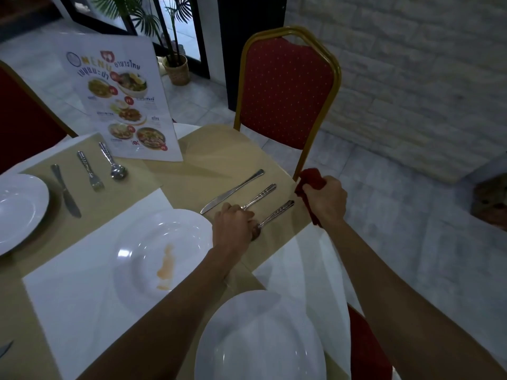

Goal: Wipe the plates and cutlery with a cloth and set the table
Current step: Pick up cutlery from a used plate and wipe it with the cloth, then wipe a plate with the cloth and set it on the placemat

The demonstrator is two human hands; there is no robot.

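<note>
A deep white ceramic plate (164, 259) lies at the middle of the table, an orange-brown sauce smear (165, 266) running down its bowl. Just right of it, on the tan placemat (192, 171), lie a steel knife (231, 192), a steel fork (260, 196) and a steel spoon (274, 215), handles pointing far right. The left hand (233, 226) rests curled over the fork's and spoon's near ends; whether it grips either cannot be told. The right hand (325, 200), at the table's right edge, is closed tight round a crumpled dark red cloth (311, 185). A clean white plate (260, 338) sits nearest; another white plate (20, 209) lies far left.
</note>
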